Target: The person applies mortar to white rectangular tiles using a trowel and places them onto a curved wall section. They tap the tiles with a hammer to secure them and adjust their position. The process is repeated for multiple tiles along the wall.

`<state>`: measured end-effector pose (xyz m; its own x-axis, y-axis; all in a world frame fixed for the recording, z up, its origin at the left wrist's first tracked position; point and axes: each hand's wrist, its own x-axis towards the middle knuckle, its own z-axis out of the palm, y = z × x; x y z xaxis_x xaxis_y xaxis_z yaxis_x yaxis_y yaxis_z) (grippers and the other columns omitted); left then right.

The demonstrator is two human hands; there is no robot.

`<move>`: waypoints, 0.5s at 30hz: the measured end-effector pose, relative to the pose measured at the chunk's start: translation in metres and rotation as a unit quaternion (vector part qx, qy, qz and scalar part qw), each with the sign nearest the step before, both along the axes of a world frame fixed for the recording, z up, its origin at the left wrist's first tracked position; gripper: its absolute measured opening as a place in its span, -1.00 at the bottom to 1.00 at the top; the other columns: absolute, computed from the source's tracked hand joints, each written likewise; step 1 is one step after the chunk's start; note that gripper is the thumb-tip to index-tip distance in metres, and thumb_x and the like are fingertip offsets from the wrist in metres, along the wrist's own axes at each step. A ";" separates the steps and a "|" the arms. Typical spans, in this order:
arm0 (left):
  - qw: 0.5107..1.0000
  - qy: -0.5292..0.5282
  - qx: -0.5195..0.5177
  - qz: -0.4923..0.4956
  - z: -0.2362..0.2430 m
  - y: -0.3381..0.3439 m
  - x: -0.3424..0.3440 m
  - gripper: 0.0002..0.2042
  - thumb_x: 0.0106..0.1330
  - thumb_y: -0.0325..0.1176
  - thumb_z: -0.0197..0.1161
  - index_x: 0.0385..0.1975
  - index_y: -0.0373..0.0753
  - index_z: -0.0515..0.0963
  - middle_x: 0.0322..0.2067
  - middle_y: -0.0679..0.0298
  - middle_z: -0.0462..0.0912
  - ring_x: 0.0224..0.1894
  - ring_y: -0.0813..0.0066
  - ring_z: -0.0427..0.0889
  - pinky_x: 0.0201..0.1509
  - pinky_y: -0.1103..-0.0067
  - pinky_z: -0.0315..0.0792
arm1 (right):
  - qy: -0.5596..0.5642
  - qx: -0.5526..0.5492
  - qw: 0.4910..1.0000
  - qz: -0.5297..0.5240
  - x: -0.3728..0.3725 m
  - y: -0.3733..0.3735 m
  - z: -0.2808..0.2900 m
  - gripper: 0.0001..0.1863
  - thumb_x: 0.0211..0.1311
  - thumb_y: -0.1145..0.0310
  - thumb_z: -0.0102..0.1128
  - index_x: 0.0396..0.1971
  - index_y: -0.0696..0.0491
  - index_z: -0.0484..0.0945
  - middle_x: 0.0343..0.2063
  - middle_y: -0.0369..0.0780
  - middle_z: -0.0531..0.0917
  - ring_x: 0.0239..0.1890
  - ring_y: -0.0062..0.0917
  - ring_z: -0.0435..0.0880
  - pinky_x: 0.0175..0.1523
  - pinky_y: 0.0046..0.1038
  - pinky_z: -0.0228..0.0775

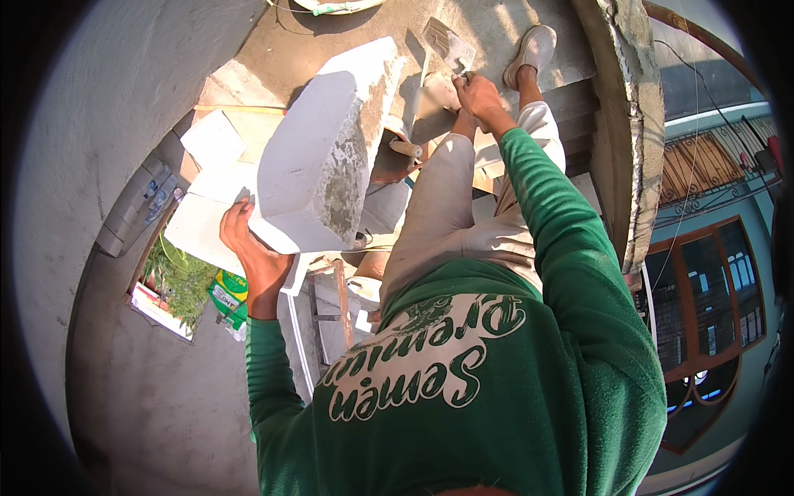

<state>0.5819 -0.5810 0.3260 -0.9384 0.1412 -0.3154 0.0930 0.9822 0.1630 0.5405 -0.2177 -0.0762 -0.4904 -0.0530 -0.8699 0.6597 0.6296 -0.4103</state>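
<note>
A large white building block (318, 140) stands tilted in front of me on the left. Grey mortar is smeared over its right side. At its lower left edge my left hand (258, 260) grips the block, fingers along the side and part of the palm hidden. Farther off to the right, my right hand (481, 97) is closed around the handle of a trowel (449, 43). The trowel's flat blade points away from me, over the sunlit cement surface, and carries greyish residue. The two hands are well apart.
A wooden tool handle (405, 149) sticks up between block and leg. Pale slabs (212, 140) lie left of the block, beside a curved grey wall (149, 107). A rough concrete edge (624, 124) rises at right. Far below are plants (174, 277) and a green-yellow bag (228, 293).
</note>
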 end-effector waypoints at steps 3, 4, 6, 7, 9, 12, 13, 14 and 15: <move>0.999 -0.003 0.003 0.036 0.002 -0.012 0.001 0.06 -0.01 -0.33 0.75 0.52 -0.29 0.22 0.41 -0.10 0.38 0.49 -0.15 0.29 0.60 0.03 0.15 | -0.146 -0.164 0.934 -0.281 0.020 0.017 0.030 -0.51 0.64 0.00 0.08 0.04 0.19 0.67 -0.35 -0.15 0.72 -0.44 -0.38 0.71 -0.28 -0.26 0.61; 0.999 -0.012 -0.014 0.032 0.000 -0.023 0.000 0.15 -0.03 -0.16 0.81 0.55 -0.28 0.18 0.45 -0.11 0.32 0.52 -0.15 0.26 0.61 0.02 0.15 | -0.169 -0.169 0.915 -0.325 0.025 0.021 0.042 -0.54 0.65 0.01 0.08 -0.02 0.17 0.66 -0.40 -0.19 0.67 -0.50 -0.43 0.64 -0.33 -0.30 0.57; 0.998 -0.031 -0.019 0.046 0.000 -0.036 -0.004 0.19 -0.08 -0.16 0.84 0.55 -0.29 0.16 0.46 -0.10 0.29 0.54 -0.15 0.23 0.64 0.03 0.15 | -0.188 -0.194 0.888 -0.373 0.034 0.033 0.050 -0.57 0.65 0.03 0.07 -0.10 0.14 0.63 -0.45 -0.24 0.61 -0.57 -0.46 0.56 -0.39 -0.33 0.53; 0.998 -0.042 -0.022 0.051 0.000 -0.039 -0.008 0.21 -0.11 -0.16 0.85 0.55 -0.29 0.16 0.47 -0.10 0.27 0.54 -0.16 0.22 0.65 0.04 0.15 | -0.184 -0.214 0.881 -0.380 0.041 0.041 0.048 -0.59 0.65 0.04 0.07 -0.13 0.12 0.62 -0.46 -0.25 0.60 -0.57 -0.46 0.56 -0.40 -0.33 0.53; 0.997 -0.045 -0.039 0.043 -0.001 -0.040 -0.011 0.27 -0.19 -0.16 0.88 0.55 -0.30 0.14 0.47 -0.08 0.24 0.56 -0.16 0.19 0.67 0.06 0.14 | -0.201 -0.253 0.864 -0.387 0.051 0.042 0.040 -0.61 0.66 0.05 0.06 -0.14 0.11 0.61 -0.47 -0.25 0.59 -0.57 -0.45 0.56 -0.41 -0.32 0.53; 0.998 -0.041 -0.045 0.034 -0.002 -0.041 -0.013 0.24 -0.18 -0.16 0.87 0.54 -0.31 0.16 0.45 -0.10 0.28 0.54 -0.15 0.22 0.65 0.06 0.14 | -0.273 -0.244 0.865 -0.343 0.049 0.029 0.024 -0.56 0.63 0.00 0.08 -0.16 0.13 0.64 -0.47 -0.22 0.62 -0.57 -0.44 0.59 -0.41 -0.33 0.53; 0.998 -0.036 -0.044 0.031 -0.002 -0.039 -0.014 0.22 -0.15 -0.16 0.86 0.53 -0.33 0.17 0.44 -0.12 0.30 0.53 -0.15 0.23 0.64 0.06 0.13 | -0.251 -0.224 0.890 -0.308 0.042 0.018 0.025 -0.54 0.63 -0.01 0.07 -0.21 0.13 0.62 -0.51 -0.22 0.60 -0.59 -0.46 0.58 -0.44 -0.34 0.50; 0.998 -0.031 -0.043 0.028 -0.002 -0.036 -0.014 0.19 -0.13 -0.16 0.84 0.52 -0.35 0.19 0.42 -0.14 0.33 0.51 -0.14 0.25 0.63 0.07 0.12 | -0.228 -0.204 0.913 -0.272 0.035 0.006 0.027 -0.52 0.64 -0.01 0.05 -0.27 0.13 0.61 -0.55 -0.22 0.59 -0.61 -0.47 0.58 -0.48 -0.35 0.46; 0.997 -0.038 -0.049 0.039 -0.001 -0.034 -0.016 0.22 -0.16 -0.17 0.86 0.52 -0.33 0.18 0.42 -0.11 0.30 0.52 -0.12 0.24 0.64 0.09 0.13 | -0.203 -0.184 0.932 -0.237 0.032 -0.005 0.028 -0.50 0.65 -0.02 0.04 -0.32 0.13 0.60 -0.58 -0.22 0.58 -0.63 -0.49 0.57 -0.51 -0.36 0.42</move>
